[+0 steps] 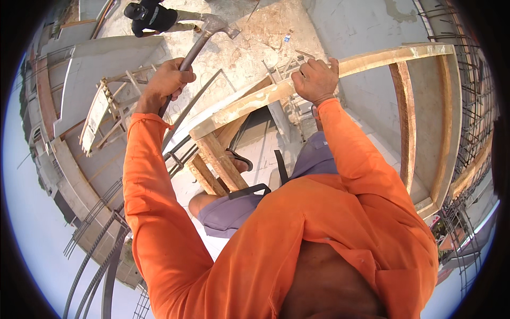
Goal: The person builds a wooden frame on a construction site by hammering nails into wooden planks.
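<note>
1. The long wooden beam (372,61) slants across in front of the person and forms the upper edge of a timber frame. All places below are told from it.
2. The left hand (166,82) is raised to the left of the beam, apart from it, with its fingers wrapped tightly round the handle of a hammer (192,54). Some handle shows below the fist, so the grip sits partway up, probably for control; the head points away from the beam.
3. The right hand (317,81) rests on the beam's middle stretch, mostly closed, fingers curled, seemingly to steady it. Whether it also pinches something small, I cannot tell.
4. A short timber (220,162) meets the beam's left end from below and appears to bear it up. A crosspiece (406,122) runs from the beam's right part toward the person, likely as a stiffener.
5. Steel bars (476,90) stand past the beam's right end. A co-worker (154,19) is well beyond its left end, out of the hammer's reach.
</note>
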